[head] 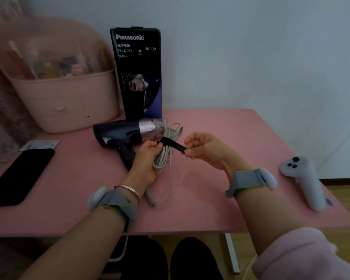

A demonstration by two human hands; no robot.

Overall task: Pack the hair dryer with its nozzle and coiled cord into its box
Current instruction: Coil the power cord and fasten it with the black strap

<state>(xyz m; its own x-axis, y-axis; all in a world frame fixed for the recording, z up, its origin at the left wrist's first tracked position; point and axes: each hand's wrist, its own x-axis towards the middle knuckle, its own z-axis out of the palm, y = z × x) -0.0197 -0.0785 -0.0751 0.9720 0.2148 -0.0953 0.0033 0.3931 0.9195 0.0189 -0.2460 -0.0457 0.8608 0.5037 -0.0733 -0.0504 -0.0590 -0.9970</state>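
The box (138, 73) stands upright at the back of the pink table (220, 126). Legible print on its front: "Panasonic", "EH-NE62", "A" and "ionity"; the smaller characters are too blurred to read. The dark blue dryer (119, 134) lies on its side just in front of the box, with its nozzle (159, 126) pointing right. The left hand (148, 160) is closed around the coiled grey cord (164, 156), held just right of the dryer's handle. The right hand (206, 148) pinches the free end of a black strap (173, 145) between thumb and forefinger; the strap's other end sits at the left thumb, apparently around the coil. A phone (18, 174), a grey controller (303, 178) and a pink organiser (65, 87) also rest on the table.
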